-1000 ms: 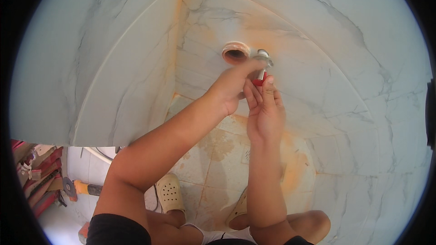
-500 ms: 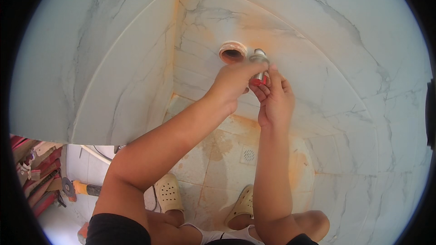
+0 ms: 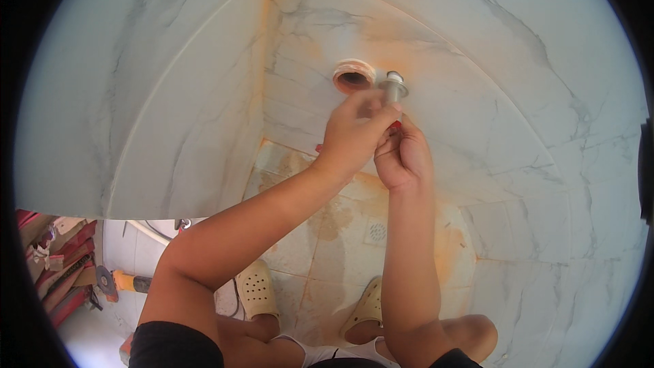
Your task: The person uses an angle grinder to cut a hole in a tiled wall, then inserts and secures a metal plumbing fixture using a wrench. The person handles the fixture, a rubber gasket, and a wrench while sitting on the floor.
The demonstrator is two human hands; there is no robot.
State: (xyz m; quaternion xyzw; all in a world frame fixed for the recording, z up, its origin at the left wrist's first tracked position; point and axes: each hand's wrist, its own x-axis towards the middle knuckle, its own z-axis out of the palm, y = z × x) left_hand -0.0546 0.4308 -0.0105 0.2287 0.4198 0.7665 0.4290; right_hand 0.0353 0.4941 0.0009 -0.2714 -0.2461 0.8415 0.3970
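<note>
A short metal pipe fitting [image 3: 394,93] with a round flange, a whitish upper end and a red part low down stands in front of the tiled wall. My left hand [image 3: 350,128] is closed on its side with the thumb across it; some of those fingers are smeared by motion. Below, my right hand [image 3: 407,157] has its fingers closed round the red lower end. Just left of the fitting, an open reddish pipe end [image 3: 353,76] juts from the wall. A small red piece [image 3: 319,148] shows beside my left wrist; what it belongs to is hidden.
Marbled wall tiles [image 3: 191,109] with orange stains meet in a corner. A floor drain [image 3: 377,232] lies between my forearms. At lower left are an angle grinder [image 3: 122,281], a white hose [image 3: 148,231] and a pile of red and brown scraps [image 3: 65,259].
My left fingers have shifted lower on the fitting, so its flange and metal body show more. My right hand has drawn in closer beneath it. The small red piece has come into sight.
</note>
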